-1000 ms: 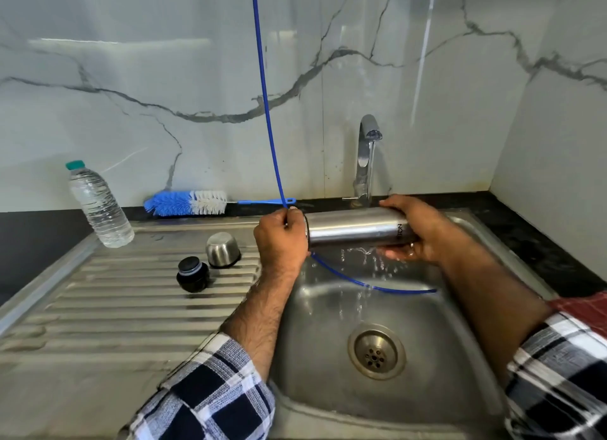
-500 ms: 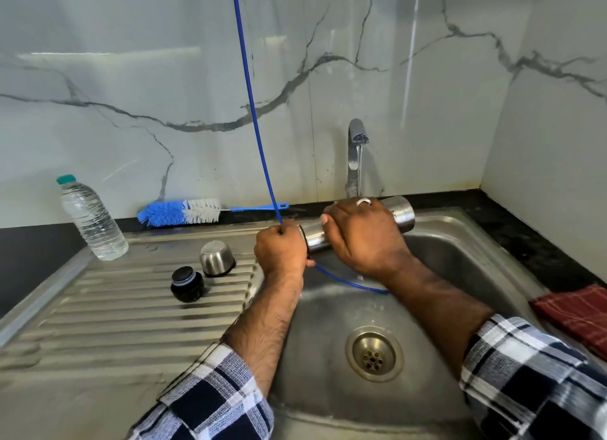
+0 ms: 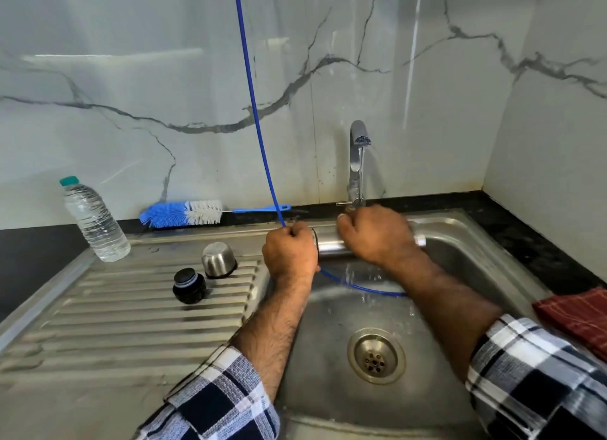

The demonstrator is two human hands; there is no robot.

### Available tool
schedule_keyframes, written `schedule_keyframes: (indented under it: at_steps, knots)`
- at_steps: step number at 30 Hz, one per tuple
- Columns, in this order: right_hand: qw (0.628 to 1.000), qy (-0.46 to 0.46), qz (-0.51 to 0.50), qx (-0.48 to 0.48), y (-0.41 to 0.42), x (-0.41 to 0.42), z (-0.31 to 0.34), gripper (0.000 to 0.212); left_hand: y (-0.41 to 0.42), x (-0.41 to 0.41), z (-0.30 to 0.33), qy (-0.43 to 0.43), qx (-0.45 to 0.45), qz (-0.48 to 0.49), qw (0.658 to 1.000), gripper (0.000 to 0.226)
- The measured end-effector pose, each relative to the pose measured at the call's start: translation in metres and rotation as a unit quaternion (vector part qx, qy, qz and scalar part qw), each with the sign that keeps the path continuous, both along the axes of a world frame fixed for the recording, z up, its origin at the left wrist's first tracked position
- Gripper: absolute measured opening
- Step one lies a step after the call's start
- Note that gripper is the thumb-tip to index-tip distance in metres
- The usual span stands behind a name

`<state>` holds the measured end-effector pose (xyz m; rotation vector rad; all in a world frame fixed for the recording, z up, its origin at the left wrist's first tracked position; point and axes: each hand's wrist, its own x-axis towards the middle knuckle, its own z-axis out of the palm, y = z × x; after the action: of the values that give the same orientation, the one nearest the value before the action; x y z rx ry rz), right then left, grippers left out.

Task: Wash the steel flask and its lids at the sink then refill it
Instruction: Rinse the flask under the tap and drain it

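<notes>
The steel flask (image 3: 330,246) lies sideways over the sink basin (image 3: 460,242), under the running tap (image 3: 358,150). My left hand (image 3: 290,254) is closed in a fist at its mouth end and grips it there. My right hand (image 3: 374,234) lies over the top of the body, fingers curled round the far side, blurred by motion. Only a short stretch of flask shows between the hands, plus its base at the right. The steel cup lid (image 3: 219,260) and the black stopper lid (image 3: 190,285) stand on the ribbed drainboard (image 3: 115,314).
A thin blue tube (image 3: 256,111) hangs from above, passes my left fist and loops into the basin. A water bottle (image 3: 95,221) and a blue-white bottle brush (image 3: 184,213) lie at the back left. A red cloth (image 3: 581,314) sits at the right. The drain (image 3: 376,356) lies below.
My right hand went from cupping the flask's base end from below to lying over its top, nearer the middle. The left hand stayed at the mouth end.
</notes>
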<state>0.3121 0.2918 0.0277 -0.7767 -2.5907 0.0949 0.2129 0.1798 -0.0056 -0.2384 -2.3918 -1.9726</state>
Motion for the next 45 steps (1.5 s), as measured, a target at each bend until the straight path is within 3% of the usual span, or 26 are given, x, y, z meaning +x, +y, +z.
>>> schedule_keyframes:
  at_steps: [3, 7, 10, 13, 15, 17, 20, 22, 23, 24, 27, 28, 30, 32, 35, 37, 40, 43, 45]
  knots:
    - [0.983, 0.098, 0.104, 0.115, -0.010, -0.004, -0.015, 0.055, -0.002, -0.002, 0.000, -0.042, 0.012, 0.006, 0.999, 0.038]
    - [0.943, 0.151, 0.184, 0.235, 0.000, 0.002, -0.028, 0.038, -0.007, -0.005, 0.008, -0.149, 0.114, 0.005, 0.982, 0.023]
    - [0.955, 0.232, 0.075, 0.170, 0.017, 0.008, -0.025, 0.033, -0.011, -0.007, 0.010, -0.171, 0.123, -0.006, 0.977, 0.023]
    - [0.937, 0.342, -0.060, -0.031, 0.036, 0.018, -0.018, 0.030, -0.010, 0.000, 0.015, -0.130, 0.110, -0.020, 0.985, 0.020]
    - [0.869, 0.400, -0.087, -0.277, 0.045, 0.018, -0.012, 0.018, -0.006, 0.008, 0.016, -0.098, 0.093, -0.028, 0.990, 0.026]
    - [0.746, 0.468, -0.078, -0.468, 0.050, 0.020, -0.003, 0.009, -0.003, 0.014, 0.014, -0.081, 0.089, -0.027, 0.992, 0.030]
    - [0.559, 0.533, -0.057, -0.633, 0.044, 0.028, 0.002, 0.017, 0.000, 0.019, 0.009, -0.074, 0.105, -0.014, 0.992, 0.035]
    - [0.498, 0.556, -0.062, -0.663, 0.040, 0.025, -0.001, 0.020, 0.001, 0.024, 0.007, -0.054, 0.089, -0.005, 0.995, 0.038]
    - [0.500, 0.558, -0.086, -0.656, 0.038, 0.022, -0.002, 0.021, -0.001, 0.025, 0.008, -0.045, 0.084, -0.001, 0.995, 0.039]
    - [0.546, 0.540, -0.127, -0.628, 0.040, 0.018, -0.002, 0.025, -0.002, 0.024, 0.009, -0.035, 0.078, 0.002, 0.996, 0.040]
    - [0.795, 0.395, -0.220, -0.405, 0.038, 0.011, 0.000, 0.052, -0.007, 0.018, 0.011, 0.000, 0.058, 0.020, 0.998, 0.042]
    - [0.845, 0.358, -0.224, -0.327, 0.035, 0.012, 0.001, 0.057, -0.008, 0.015, 0.010, 0.020, 0.056, 0.024, 0.998, 0.042]
    - [0.902, 0.298, -0.230, -0.209, 0.037, 0.016, 0.000, 0.062, -0.007, 0.009, 0.001, 0.081, 0.038, 0.030, 0.996, 0.050]
    - [0.925, 0.274, -0.231, -0.129, 0.046, 0.018, -0.004, 0.062, -0.005, 0.005, -0.005, 0.109, 0.032, 0.032, 0.993, 0.053]
    - [0.921, 0.329, -0.198, -0.060, 0.048, 0.019, -0.003, 0.048, -0.007, 0.010, 0.003, 0.072, 0.038, 0.025, 0.996, 0.046]
    - [0.897, 0.396, -0.168, -0.099, 0.038, 0.018, 0.001, 0.034, -0.006, 0.015, 0.009, 0.008, 0.070, 0.020, 0.997, 0.038]
    - [0.806, 0.480, -0.125, -0.324, 0.032, 0.003, -0.004, 0.026, -0.006, 0.020, 0.012, -0.063, 0.091, 0.004, 0.994, 0.039]
    - [0.708, 0.476, -0.092, -0.513, 0.038, 0.001, -0.005, 0.030, -0.007, 0.019, 0.013, -0.068, 0.093, 0.005, 0.993, 0.038]
    - [0.620, 0.467, -0.028, -0.630, 0.041, 0.008, -0.004, 0.036, -0.007, 0.014, 0.013, -0.089, 0.114, 0.009, 0.990, 0.034]
